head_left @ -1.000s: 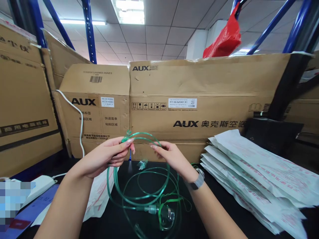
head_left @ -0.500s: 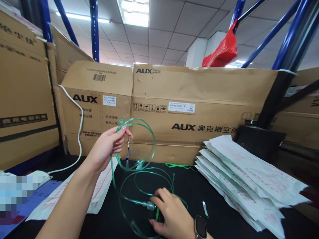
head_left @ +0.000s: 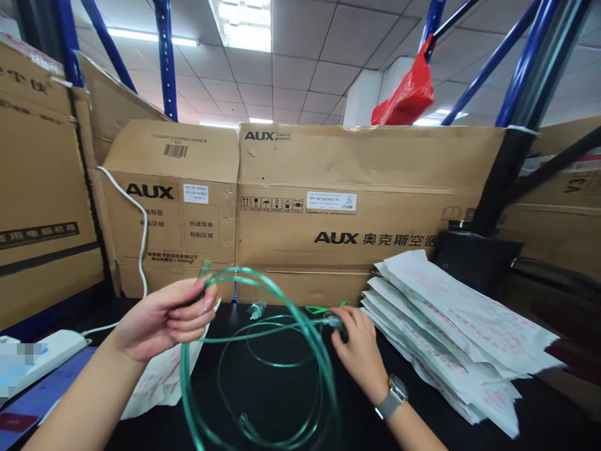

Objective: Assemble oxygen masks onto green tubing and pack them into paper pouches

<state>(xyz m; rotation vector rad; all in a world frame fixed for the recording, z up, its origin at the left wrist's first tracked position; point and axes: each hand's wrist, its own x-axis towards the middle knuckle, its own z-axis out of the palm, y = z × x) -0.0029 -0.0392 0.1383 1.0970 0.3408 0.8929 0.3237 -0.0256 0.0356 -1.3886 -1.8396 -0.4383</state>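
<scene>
My left hand (head_left: 176, 316) is closed, thumb against fingers, around the upper part of a coil of translucent green tubing (head_left: 277, 291). Loops of it hang down toward the black table, and a short end stands up above my thumb. To the right, my right hand (head_left: 359, 341) has its fingers curled over a clear tube connector (head_left: 332, 321), from which a length of tubing runs back to the left. Another clear connector (head_left: 257, 310) rests on the table behind the coil. Looser loops of tubing (head_left: 223, 382) lie beneath, partly blurred.
A stack of white printed paper packets (head_left: 451, 319) stands at right, with a green string (head_left: 314, 309) near it. Another white packet (head_left: 157, 382) lies under my left forearm. A white power strip (head_left: 56, 351) is at left. Cardboard panels (head_left: 282, 250) wall the back.
My right hand has moved away and to the right with the connector. My left hand has come lower and to the left, and more tubing loops now hang from it. The view shifted slightly.
</scene>
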